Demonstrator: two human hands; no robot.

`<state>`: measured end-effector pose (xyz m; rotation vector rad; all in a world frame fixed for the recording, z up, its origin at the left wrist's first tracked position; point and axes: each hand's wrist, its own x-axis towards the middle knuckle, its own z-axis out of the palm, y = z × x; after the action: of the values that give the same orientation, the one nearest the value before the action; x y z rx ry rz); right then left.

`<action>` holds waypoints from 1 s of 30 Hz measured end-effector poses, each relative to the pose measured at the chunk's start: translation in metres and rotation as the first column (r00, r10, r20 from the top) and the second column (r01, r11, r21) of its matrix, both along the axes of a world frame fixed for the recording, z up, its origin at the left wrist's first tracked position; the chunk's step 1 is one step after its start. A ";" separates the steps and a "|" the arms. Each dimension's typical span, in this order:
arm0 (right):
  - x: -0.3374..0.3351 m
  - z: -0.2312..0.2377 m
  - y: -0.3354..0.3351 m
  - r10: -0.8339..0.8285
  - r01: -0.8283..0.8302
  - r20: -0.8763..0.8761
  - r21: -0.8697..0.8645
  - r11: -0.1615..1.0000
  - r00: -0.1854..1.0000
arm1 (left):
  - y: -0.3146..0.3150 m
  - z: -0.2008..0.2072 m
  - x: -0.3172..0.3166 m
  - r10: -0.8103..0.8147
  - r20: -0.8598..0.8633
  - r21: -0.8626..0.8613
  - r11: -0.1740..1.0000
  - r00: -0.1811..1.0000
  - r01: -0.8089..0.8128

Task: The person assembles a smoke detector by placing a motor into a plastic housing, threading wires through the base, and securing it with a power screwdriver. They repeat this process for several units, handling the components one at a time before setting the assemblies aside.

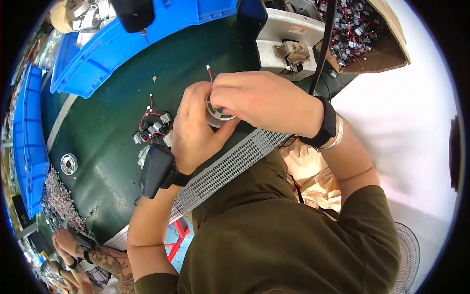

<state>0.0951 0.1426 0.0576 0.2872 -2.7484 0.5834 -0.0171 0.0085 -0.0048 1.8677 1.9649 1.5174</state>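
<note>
My left hand (193, 132) is wrapped round a white-grey round housing (219, 119) with an open, spoked rim, above the green bench near its front edge. From the right, my right hand (267, 100) reaches over with fingers bent and closed, its fingertips down inside the rim. What those fingertips hold is hidden. Between the two hands a red wire (211, 76) sticks up, tipped with a small white connector. Just left of my left hand lies a small heap of little motors (152, 128) with red and black wires.
Blue bins (110, 51) line the far and left sides. A second round housing (69, 164) and a heap of small metal parts (63, 201) lie left. A dark tool (134, 14) hangs overhead. At back right stand a metal fixture (286, 44) and a motor-filled cardboard box (391, 61). Co-workers' hands (63, 242) show lower left.
</note>
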 end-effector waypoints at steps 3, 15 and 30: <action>-0.006 0.004 -0.006 0.032 -0.027 -0.036 0.133 0.991 0.999 | 0.000 0.000 0.003 0.043 0.014 0.018 0.999 0.999 -0.044; 0.000 0.002 0.004 -0.040 0.037 0.046 0.061 0.997 0.998 | -0.012 -0.004 -0.003 -0.014 0.072 -0.015 1.000 0.997 0.015; -0.097 0.084 0.036 -0.509 -0.020 -0.592 -0.664 0.747 0.624 | -0.010 0.015 -0.012 0.027 -0.400 0.035 0.999 0.916 -0.015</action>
<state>-0.0023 0.1786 0.1411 -0.0542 -1.6123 0.9767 -0.0296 -0.0018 0.0106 2.3335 2.1269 1.2499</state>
